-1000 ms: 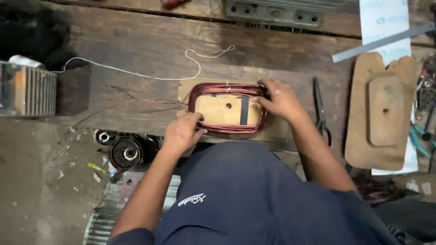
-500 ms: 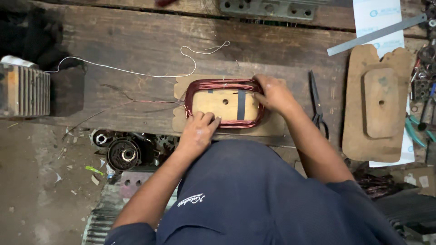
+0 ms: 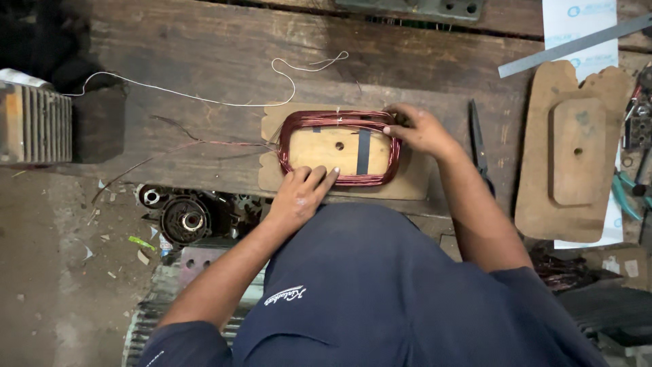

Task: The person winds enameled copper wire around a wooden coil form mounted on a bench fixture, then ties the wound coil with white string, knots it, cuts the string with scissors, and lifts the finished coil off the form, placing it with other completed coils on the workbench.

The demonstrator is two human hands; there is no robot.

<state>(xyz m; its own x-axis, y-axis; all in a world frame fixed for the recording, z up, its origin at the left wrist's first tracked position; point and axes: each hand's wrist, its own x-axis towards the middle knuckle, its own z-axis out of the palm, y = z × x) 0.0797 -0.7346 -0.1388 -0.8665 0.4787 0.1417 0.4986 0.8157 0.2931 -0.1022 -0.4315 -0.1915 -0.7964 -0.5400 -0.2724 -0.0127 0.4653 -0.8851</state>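
A finished-looking loop of copper wire (image 3: 338, 148) sits wound around a flat wooden form (image 3: 339, 151) on a workbench (image 3: 204, 54), not yet lifted off. The left hand (image 3: 299, 197) presses flat fingers on its near edge; the right hand (image 3: 418, 129) pinches its far right corner.

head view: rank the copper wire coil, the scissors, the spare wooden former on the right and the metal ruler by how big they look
1. spare wooden former, the widest and bulkiest.
2. copper wire coil, a slightly smaller loop.
3 and 4. metal ruler and scissors: both thin; the ruler runs off the frame edge, so the order between them is unsure.
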